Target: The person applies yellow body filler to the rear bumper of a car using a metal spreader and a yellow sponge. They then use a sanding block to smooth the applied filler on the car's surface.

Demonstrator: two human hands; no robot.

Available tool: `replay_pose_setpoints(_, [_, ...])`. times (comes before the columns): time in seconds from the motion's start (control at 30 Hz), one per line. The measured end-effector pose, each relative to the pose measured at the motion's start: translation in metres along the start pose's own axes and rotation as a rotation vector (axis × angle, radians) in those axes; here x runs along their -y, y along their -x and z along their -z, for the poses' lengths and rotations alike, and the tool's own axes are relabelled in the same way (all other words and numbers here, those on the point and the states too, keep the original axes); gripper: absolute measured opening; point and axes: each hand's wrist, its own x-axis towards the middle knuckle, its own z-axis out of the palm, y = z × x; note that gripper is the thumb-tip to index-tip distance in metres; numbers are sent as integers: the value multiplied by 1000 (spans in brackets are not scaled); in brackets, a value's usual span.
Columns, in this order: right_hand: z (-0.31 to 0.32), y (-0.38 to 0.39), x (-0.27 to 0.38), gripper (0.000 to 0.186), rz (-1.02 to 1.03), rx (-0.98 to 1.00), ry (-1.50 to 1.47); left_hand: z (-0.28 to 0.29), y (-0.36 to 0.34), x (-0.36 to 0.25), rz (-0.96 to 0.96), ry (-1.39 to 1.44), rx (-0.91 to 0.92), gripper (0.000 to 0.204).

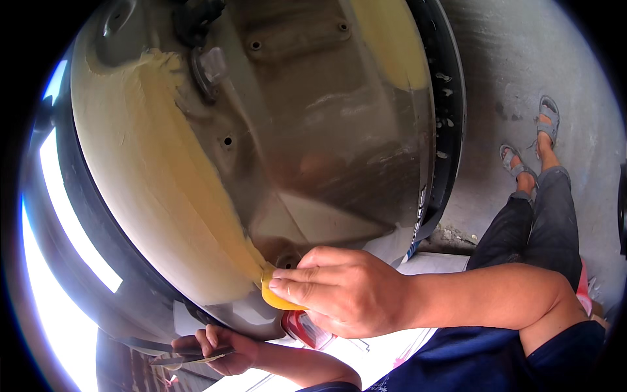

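your right hand [356, 291] pinches a yellow spreader [279, 297] — fingers bunched along its upper part, its edge up against the lower end of a yellow filler band [196, 189]. that band runs along the curved pale panel [111, 170], beside the bare metal recess [339, 144]. your left hand [222, 349], lower and to the left, has its fingers closed on a thin flat tool [186, 359], seen nearly edge-on; can't tell its full shape. a red-and-clear lamp [307, 330] sits just below the spreader, partly behind your right hand. a second yellow patch [395, 49] lies on the recess's far side — next to black trim [450, 117]. your sandalled feet [526, 140] stand on grey floor [503, 39].
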Motion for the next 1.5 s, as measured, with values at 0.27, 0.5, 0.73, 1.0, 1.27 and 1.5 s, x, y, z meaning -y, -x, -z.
replay_pose_setpoints(0.27, [0, 5, 2, 47, -13, 46, -19, 1, -1, -1, 39, 39, 67, 61])
replay_pose_setpoints(0.5, [10, 7, 8, 42, -37, 102, -28, 3, -4, -4, 87, 102, 142, 50])
replay_pose_setpoints(0.73, [65, -2, 40, 28, -583, 79, -142, -8, -2, -7, 76, 56, 101, 42])
replay_pose_setpoints(1.0, [70, -3, 104, 30, -768, 94, -298, -58, 24, -31, 198, 69, -89, 51])
replay_pose_setpoints(1.27, [27, -32, 207, 29, -362, 260, 99, -146, 40, -73, 551, 372, -271, 45])
replay_pose_setpoints(1.5, [15, -37, 207, 33, 318, 458, 542, -140, 65, -30, 593, 569, -381, 40])
